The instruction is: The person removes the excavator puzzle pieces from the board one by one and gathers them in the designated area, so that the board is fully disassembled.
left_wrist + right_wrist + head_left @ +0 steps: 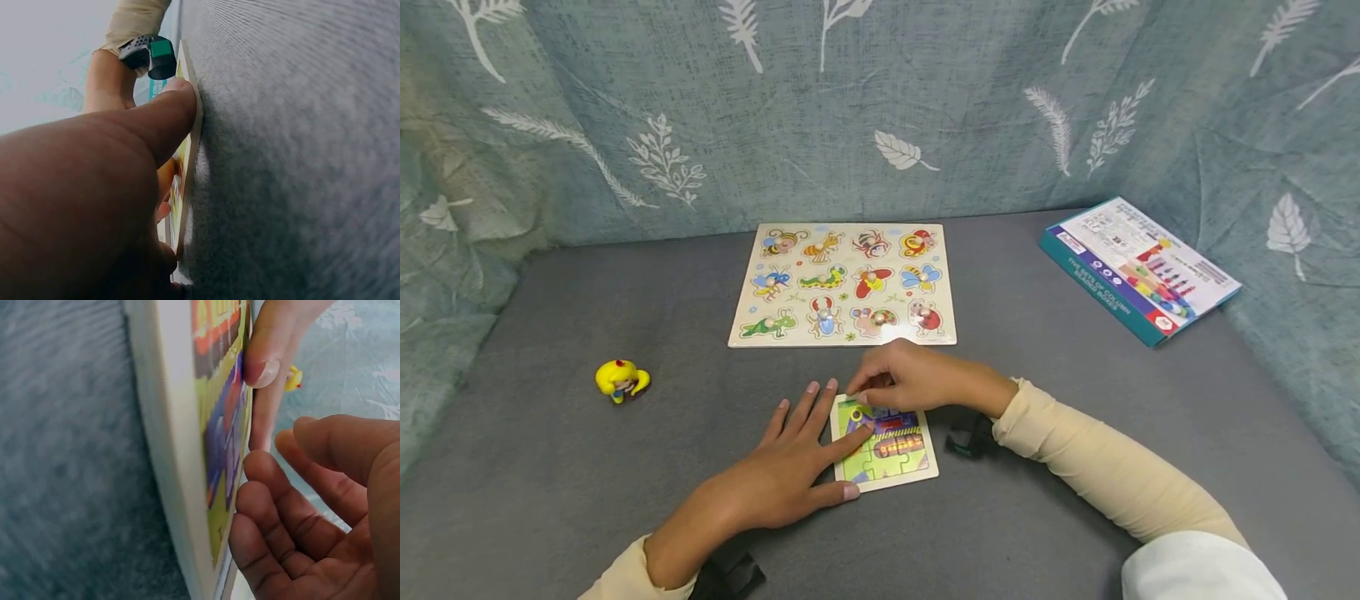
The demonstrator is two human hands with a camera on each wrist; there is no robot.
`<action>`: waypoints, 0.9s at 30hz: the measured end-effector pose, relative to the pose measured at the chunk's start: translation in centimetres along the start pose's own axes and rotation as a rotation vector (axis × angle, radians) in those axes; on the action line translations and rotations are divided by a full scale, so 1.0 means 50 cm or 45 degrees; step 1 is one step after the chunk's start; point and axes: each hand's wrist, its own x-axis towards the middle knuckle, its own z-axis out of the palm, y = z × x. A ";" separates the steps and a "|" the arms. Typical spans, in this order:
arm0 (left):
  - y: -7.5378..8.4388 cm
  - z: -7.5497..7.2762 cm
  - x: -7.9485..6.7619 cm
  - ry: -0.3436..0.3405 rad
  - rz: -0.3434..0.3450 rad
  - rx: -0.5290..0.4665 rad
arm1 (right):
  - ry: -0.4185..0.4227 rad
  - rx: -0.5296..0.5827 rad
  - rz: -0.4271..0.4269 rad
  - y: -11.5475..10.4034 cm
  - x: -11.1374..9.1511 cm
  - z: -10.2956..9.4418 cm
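A small square jigsaw puzzle (887,467) in a pale wooden frame lies on the grey cloth, its picture green, purple and orange. Over its left side my left hand (786,475) rests with fingers spread. The left thumb presses at the near edge, as the left wrist view shows, and the index finger lies on the picture. My right hand (910,375) is at the far edge of the puzzle, fingers loosely bent. In the right wrist view the right fingertips (253,500) are right at the board's edge, with the thumb held apart and nothing between them.
Behind the puzzle lies a larger wooden peg board (842,283) with insect pieces. A boxed set (1138,271) sits at the back right. To the left stands a small yellow-haired figure (622,380). A leaf-patterned curtain (820,117) hangs along the back.
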 end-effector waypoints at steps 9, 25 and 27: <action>0.001 -0.001 0.003 0.009 0.032 -0.009 | 0.000 -0.084 0.026 -0.010 0.003 0.006; 0.001 -0.004 0.005 -0.039 -0.017 -0.041 | -0.149 -0.278 0.212 -0.048 0.026 0.000; 0.000 -0.004 0.005 -0.040 -0.018 -0.040 | -0.157 -0.285 0.214 -0.049 0.027 0.001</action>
